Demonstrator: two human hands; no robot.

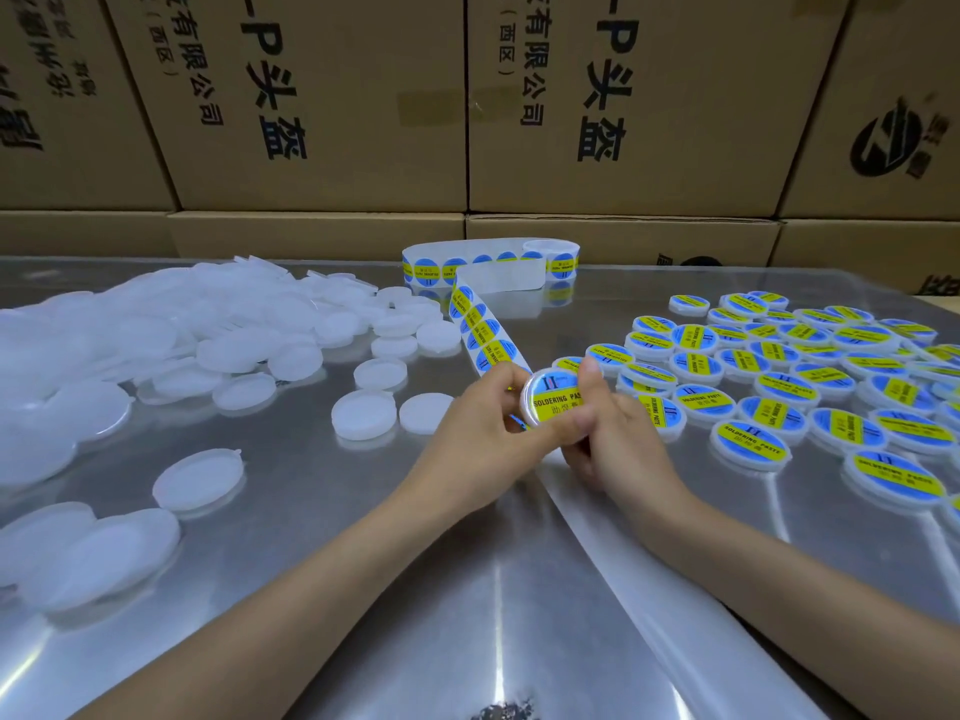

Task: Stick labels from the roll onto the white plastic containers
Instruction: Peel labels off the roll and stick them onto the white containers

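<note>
Both hands hold one round white container above the middle of the table, its blue and yellow label facing me. My left hand grips its left rim, and my right hand holds the right side with the thumb pressed on the label. A strip of labels runs from my hands back to the label roll at the table's far edge. A heap of unlabelled white containers fills the left side. Several labelled containers lie in rows on the right.
The table is shiny metal. Empty white backing paper trails from my hands toward the near right edge. Stacked cardboard boxes form a wall behind the table.
</note>
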